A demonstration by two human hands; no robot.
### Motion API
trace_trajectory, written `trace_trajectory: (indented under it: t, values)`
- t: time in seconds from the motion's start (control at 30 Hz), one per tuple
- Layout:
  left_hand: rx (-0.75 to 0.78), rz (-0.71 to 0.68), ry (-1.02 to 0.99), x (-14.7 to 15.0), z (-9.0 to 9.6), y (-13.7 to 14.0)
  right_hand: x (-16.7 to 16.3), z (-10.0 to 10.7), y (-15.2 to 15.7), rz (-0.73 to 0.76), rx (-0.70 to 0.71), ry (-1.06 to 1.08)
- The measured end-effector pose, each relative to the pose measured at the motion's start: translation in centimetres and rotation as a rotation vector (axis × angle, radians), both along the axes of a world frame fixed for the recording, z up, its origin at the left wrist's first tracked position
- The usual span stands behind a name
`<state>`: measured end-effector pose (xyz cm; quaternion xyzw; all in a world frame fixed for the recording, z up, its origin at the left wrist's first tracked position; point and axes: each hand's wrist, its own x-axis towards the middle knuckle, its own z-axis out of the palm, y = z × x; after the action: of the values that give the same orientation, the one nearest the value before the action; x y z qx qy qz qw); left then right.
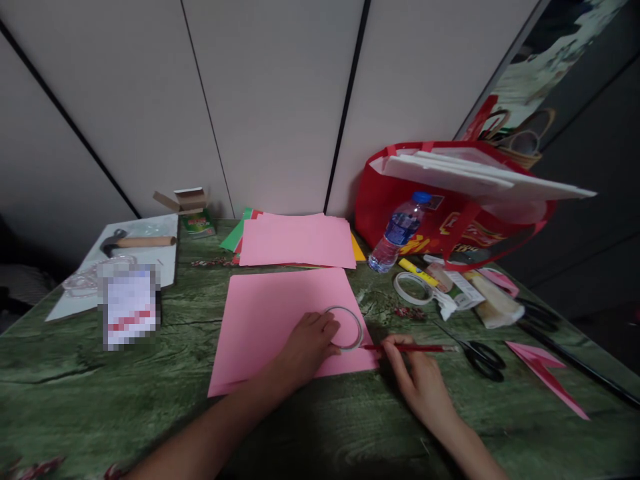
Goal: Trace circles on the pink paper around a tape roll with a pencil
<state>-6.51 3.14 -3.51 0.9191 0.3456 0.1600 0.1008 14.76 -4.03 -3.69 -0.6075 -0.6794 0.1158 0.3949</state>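
A sheet of pink paper lies flat on the green wood-patterned table. On its right part rests a roll of tape, a thin white ring. My left hand is closed on the ring's left edge, pressing it against the paper. Between the fingers of my right hand is a red pencil, lying nearly level with its tip at the ring's lower right edge. Right of that hand lie black-handled scissors and a folded pink paper piece.
Behind the sheet is a stack of pink paper over other colours. A water bottle leans by a red bag. Nearby are another tape roll and a yellow glue stick. At left are a hammer and an open small box.
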Motion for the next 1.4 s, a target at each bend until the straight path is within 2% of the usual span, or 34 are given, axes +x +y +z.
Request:
trace_trajectory:
  t: [0.1, 0.23, 0.37, 0.57, 0.9, 1.1, 1.4]
  values:
    - [0.014, -0.011, 0.056, 0.4, 0.5, 0.2, 0.0, 0.6, 0.0, -0.037, -0.052, 0.08]
    - [-0.007, -0.051, 0.189, 1.3, 1.9, 1.0, 0.1, 0.8, 0.0, -0.1, -0.05, 0.158]
    - [0.018, -0.113, 0.312, 2.4, 3.1, 1.7, 0.5, 0.2, -0.2, -0.142, -0.06, 0.129]
    - [0.086, -0.197, 0.407, 3.3, 3.5, 2.1, 0.7, -0.3, -0.2, -0.124, -0.035, 0.074]
    - [0.094, -0.227, 0.421, 4.0, 4.5, 2.3, -0.2, -1.0, -0.8, -0.02, 0.118, -0.044]
    - [0.114, -0.233, 0.424, 4.4, 4.6, 2.2, -2.1, -0.1, -2.3, 0.202, 0.2, -0.142]
    - [0.104, -0.288, 0.466, 4.2, 4.9, 3.5, -3.8, 0.1, -2.6, 0.306, 0.175, -0.255]
